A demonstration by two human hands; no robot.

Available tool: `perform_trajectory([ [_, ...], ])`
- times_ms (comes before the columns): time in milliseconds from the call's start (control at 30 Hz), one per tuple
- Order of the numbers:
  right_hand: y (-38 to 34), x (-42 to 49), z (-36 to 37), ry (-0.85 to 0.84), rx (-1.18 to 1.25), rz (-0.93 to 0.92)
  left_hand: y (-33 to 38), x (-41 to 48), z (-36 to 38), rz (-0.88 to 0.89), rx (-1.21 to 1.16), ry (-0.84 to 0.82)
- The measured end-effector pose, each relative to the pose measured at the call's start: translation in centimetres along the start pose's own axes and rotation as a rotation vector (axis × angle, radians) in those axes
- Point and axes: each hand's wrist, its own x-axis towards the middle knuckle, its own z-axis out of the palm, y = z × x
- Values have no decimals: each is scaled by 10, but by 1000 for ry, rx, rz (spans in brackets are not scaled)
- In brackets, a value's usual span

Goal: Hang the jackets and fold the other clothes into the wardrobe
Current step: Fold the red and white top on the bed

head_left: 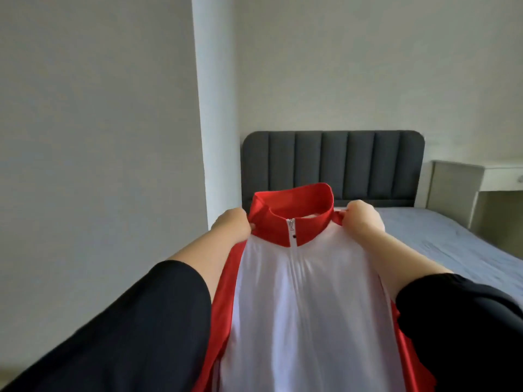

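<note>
- Jacket: held up between both hands, in front of the bed; long axis vertical, red collar uppermost.
- Left hand pinches one shoulder, right hand the other; equally near.
- Hanger, wardrobe: not visible.

The zip-up track jacket has a white front panel, a red stand-up collar, red side panels and a white zipper. Both sleeves on the person's arms are black. The padded headboard is dark grey with vertical channels, the bed sheet blue-grey.
</note>
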Motion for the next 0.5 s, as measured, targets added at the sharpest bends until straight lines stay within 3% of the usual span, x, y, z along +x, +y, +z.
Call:
perform_trajectory([
  [233, 114, -9, 125, -92, -435, 63, -26, 17, 158, -136, -130, -366],
  [333, 140, -5, 167, -184, -383, 189, -35, 33, 197, -130, -59, -334],
  [400, 144, 3, 188, -220, -293, 268, -37, 45, 212, -43, 152, -229],
  [500, 144, 26, 209, -179, -113, 305, -35, 67, 229, 22, 314, -110],
])
